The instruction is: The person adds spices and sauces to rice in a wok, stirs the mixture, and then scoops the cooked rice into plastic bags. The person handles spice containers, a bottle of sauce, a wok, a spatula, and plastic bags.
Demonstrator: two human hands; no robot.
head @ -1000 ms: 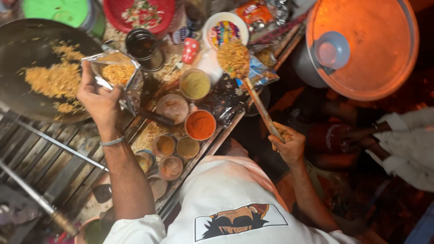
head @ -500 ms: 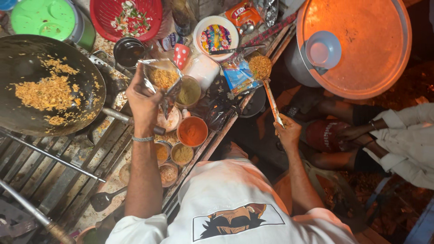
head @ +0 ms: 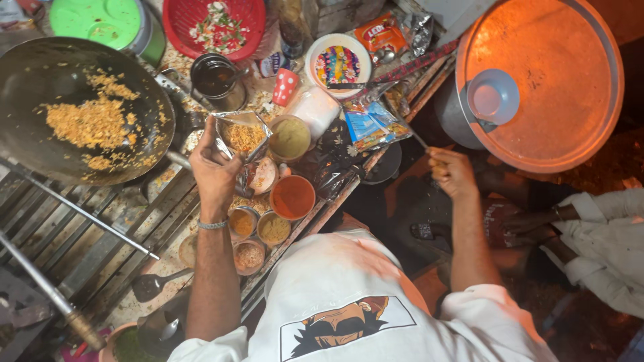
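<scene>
Left hand [head: 213,169]: clamped on foil container [head: 243,136] of fried rice.
Right hand [head: 451,171]: closed round thin utensil handle [head: 417,139].
Beside: wok [head: 80,110].

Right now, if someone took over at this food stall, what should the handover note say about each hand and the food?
Left hand: shut on a foil pouch, open end up, fried rice inside, held over the spice bowls.
Right hand: shut on a ladle handle; its scoop is hidden behind the packets.
Wok: more rice in it, at left.
Done: some rice is in the pouch.
Left: pouch unsealed.
</scene>
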